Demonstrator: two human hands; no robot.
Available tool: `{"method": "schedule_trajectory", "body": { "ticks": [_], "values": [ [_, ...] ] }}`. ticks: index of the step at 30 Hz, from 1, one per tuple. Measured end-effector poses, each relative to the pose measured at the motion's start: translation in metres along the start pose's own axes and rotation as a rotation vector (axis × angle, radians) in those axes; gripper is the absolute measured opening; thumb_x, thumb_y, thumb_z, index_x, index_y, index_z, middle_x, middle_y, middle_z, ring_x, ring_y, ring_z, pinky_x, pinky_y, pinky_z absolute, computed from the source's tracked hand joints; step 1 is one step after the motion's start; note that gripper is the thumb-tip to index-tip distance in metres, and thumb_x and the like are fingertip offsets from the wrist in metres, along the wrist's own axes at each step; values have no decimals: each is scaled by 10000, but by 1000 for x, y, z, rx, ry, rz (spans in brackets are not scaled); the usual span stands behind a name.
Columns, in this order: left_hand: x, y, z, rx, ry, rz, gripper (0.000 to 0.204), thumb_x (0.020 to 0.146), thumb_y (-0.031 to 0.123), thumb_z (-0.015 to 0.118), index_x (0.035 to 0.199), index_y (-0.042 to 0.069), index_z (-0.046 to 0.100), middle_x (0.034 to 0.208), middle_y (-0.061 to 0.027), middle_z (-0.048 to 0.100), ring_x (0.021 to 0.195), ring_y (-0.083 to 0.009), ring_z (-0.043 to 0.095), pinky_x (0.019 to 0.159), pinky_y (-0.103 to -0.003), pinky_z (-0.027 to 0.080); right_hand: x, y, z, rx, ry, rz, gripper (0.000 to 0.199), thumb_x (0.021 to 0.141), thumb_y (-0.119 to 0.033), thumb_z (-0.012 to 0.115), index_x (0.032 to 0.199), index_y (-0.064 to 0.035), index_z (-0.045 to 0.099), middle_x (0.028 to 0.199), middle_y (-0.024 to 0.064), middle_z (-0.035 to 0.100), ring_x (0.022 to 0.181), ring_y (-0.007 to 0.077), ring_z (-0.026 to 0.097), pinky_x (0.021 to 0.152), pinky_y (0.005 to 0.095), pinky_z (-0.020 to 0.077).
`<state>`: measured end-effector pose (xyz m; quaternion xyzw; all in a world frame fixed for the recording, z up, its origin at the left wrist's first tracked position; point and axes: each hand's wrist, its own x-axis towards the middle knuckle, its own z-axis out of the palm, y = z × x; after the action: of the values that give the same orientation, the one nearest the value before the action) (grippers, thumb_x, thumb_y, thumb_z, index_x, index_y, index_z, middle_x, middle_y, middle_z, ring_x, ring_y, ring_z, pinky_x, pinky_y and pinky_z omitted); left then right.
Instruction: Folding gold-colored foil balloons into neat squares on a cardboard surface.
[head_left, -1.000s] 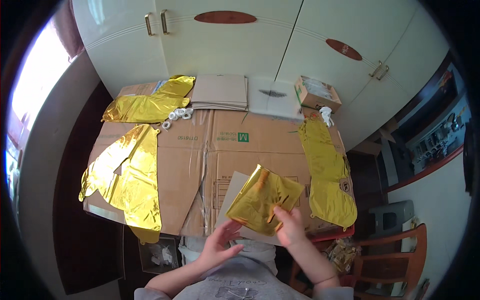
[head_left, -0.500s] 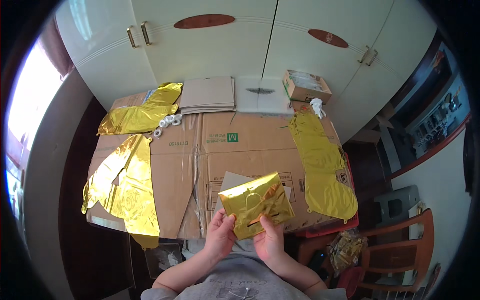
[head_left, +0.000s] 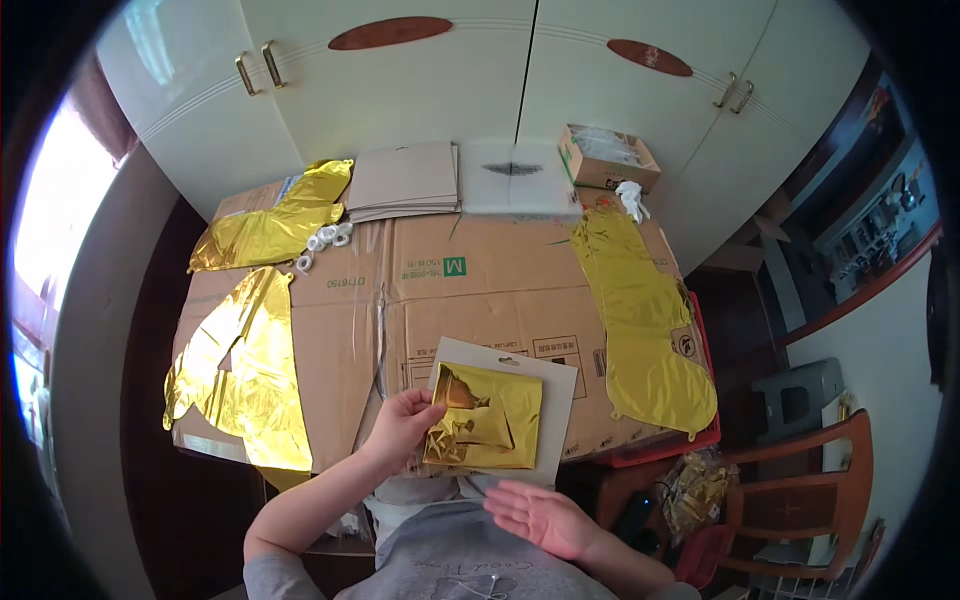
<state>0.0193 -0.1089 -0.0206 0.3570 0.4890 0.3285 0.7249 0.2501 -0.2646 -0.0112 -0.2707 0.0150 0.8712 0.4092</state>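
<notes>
A folded gold foil balloon (head_left: 515,400) lies over a pale grey card (head_left: 557,415) with a hanging slot near its top edge. My left hand (head_left: 402,432) pinches the foil's left edge, thumb on top and fingers underneath; whether it also grips the card I cannot tell. Below the card, near my shirt, my right hand (head_left: 548,520) is open, palm up, fingers stretched out and touching nothing. Flat gold foil balloons are spread at the table's left (head_left: 262,370), far left (head_left: 265,228) and right (head_left: 650,330).
Flattened cardboard (head_left: 480,290) covers the table. At its back are a stack of grey cards (head_left: 403,180), a white sheet (head_left: 515,190), an open box (head_left: 607,160) and a white crumpled piece (head_left: 632,200). Several small white rolls (head_left: 325,238) sit left. A wooden chair (head_left: 790,500) stands right.
My right hand has let go of the folded foil and moved down, opening. The foil has turned and now lies squarely over the grey card. My left hand has shifted left and up.
</notes>
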Motion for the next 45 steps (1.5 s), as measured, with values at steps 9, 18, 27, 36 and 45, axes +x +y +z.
{"method": "schedule_trajectory", "body": {
  "ticks": [9, 18, 27, 36, 45],
  "values": [
    [12, -3, 1, 315, -26, 19, 162, 943, 79, 616, 1048, -46, 616, 892, -69, 699, 790, -88, 642, 684, -230, 515, 41, -77, 17, -2029, -6, -1087, 504, 891, -267, 670, 1340, -83, 532, 1358, 124, 554, 1284, 331, 508, 1067, 479, 409],
    [16, 9, 5, 722, 41, 164, 333, 871, 155, 680, 1121, -21, 547, 825, -153, 699, 764, -254, 696, 681, -348, 534, 88, -87, 12, -2558, 83, -928, 684, 909, -506, 560, 1416, -59, 453, 1492, 125, 421, 1422, 312, 325, 1156, 523, 240],
    [-43, 38, 9, 1231, 127, 338, 302, 880, 283, 667, 1018, 25, 590, 686, -134, 676, 637, -320, 681, 595, -416, 543, 90, -89, 13, -2598, 111, -846, 727, 910, -574, 525, 1436, -82, 433, 1522, 113, 379, 1440, 324, 276, 1168, 540, 178],
    [-67, -105, 20, -110, -359, -191, 407, 997, 264, 558, 1288, -18, 532, 1233, -172, 620, 1141, -273, 616, 952, -365, 502, 93, -92, 15, -2584, 120, -878, 817, 834, -645, 582, 1437, -113, 441, 1507, 103, 389, 1423, 318, 300, 1154, 596, 169],
    [-69, -105, 38, -505, -151, -296, 382, 1024, 215, 504, 1302, -46, 490, 1230, -164, 617, 1124, -276, 630, 945, -380, 544, 87, -61, 21, -2530, 121, -836, 803, 845, -635, 576, 1447, -124, 433, 1511, 102, 377, 1423, 337, 288, 1152, 601, 168]
  ]
}}
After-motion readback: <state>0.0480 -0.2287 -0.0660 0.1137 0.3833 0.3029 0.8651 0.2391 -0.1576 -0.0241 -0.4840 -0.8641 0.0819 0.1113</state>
